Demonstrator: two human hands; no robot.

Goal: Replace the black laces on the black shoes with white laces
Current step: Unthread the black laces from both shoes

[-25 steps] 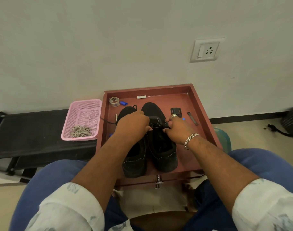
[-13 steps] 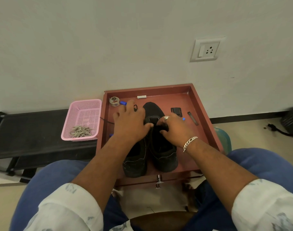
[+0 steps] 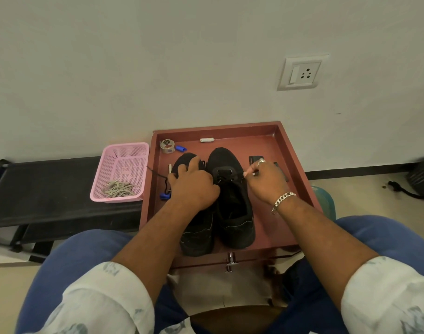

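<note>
Two black shoes stand side by side in a red-brown tray (image 3: 292, 165), toes toward the wall. My left hand (image 3: 194, 186) lies over the left shoe (image 3: 196, 232), its fingers curled round the front part. My right hand (image 3: 266, 182) is beside the right shoe (image 3: 233, 208) and pinches the end of its black lace (image 3: 226, 175), which runs taut across the upper eyelets. Another loose black lace (image 3: 158, 175) trails from the left shoe toward the tray's left wall. The white laces (image 3: 118, 189) lie bunched in a pink basket (image 3: 124, 153) left of the tray.
In the tray lie a tape roll (image 3: 167, 146), a blue cap (image 3: 180, 148), a small white stick (image 3: 206, 140), a flat black item (image 3: 255, 158) and a blue piece (image 3: 164, 195). A black bench (image 3: 37, 189) holds the basket. The wall is close behind.
My right hand has moved out to the right, drawing the black lace sideways from the right shoe. My left hand has shifted off the lacing onto the left shoe.
</note>
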